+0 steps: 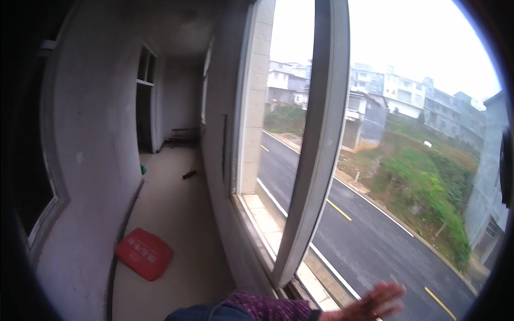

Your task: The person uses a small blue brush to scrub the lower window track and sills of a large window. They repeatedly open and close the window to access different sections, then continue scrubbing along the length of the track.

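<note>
My right hand (375,301) reaches out at the bottom right, in a purple patterned sleeve (273,308). Its fingers are extended, slightly blurred, and nothing shows in them. It appears over the window opening, against the view of the road; whether it touches glass cannot be told. Nearest to it are the window sill (307,291) and the foot of a grey sliding window frame (313,160). My left hand is out of view. A blue garment (209,313) shows at the lower edge.
On the corridor floor (188,224) lies a red bag or cushion (144,253) bearing writing. Farther on are a broom (189,174), a small green object (143,169) and a dark bench-like piece (182,136). A doorway (145,100) opens on the left. Outside runs a paved road (361,236).
</note>
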Demonstrator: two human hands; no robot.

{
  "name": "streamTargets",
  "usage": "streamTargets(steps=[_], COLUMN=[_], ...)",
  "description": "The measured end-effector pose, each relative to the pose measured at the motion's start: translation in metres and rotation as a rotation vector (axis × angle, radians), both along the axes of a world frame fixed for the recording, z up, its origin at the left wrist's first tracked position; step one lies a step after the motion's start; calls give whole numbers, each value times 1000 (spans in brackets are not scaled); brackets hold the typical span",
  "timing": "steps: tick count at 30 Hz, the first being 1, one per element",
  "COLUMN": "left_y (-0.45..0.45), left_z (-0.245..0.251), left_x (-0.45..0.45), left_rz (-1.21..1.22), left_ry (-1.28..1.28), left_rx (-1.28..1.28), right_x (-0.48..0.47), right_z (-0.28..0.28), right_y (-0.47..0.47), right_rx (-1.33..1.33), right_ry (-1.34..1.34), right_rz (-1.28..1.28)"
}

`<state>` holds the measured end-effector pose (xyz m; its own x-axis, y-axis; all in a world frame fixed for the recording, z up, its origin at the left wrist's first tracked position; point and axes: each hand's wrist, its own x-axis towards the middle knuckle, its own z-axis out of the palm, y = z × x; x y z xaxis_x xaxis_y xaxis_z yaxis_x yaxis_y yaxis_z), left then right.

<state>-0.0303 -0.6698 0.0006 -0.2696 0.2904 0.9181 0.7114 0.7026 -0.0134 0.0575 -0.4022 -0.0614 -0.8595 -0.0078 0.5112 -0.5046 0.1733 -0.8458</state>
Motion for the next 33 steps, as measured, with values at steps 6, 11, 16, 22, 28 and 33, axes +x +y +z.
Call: streamTargets(steps=[6, 11, 16, 22, 28, 33], left_y=[145, 222, 240, 250, 266, 271], left_z=[5, 38, 92, 119, 119, 135], left_x=[7, 21, -8, -21, -25, -30], left_rz=[-924, -1197, -1171, -1100, -1357, -1698], left_ry=[-6, -170, 179, 95, 72, -132], left_rx=[171, 300, 469, 615, 687, 450], right_x=[55, 105, 121, 122, 77, 92], right_z=[-2, -5, -1, -26, -34, -23], right_y=[48, 111, 147, 151, 142, 129], right_rx=[-139, 115, 251, 225, 212, 349], right_ry=[77, 236, 269, 228, 337, 295], right_rz=[-209, -510, -645, -661, -543, -588])
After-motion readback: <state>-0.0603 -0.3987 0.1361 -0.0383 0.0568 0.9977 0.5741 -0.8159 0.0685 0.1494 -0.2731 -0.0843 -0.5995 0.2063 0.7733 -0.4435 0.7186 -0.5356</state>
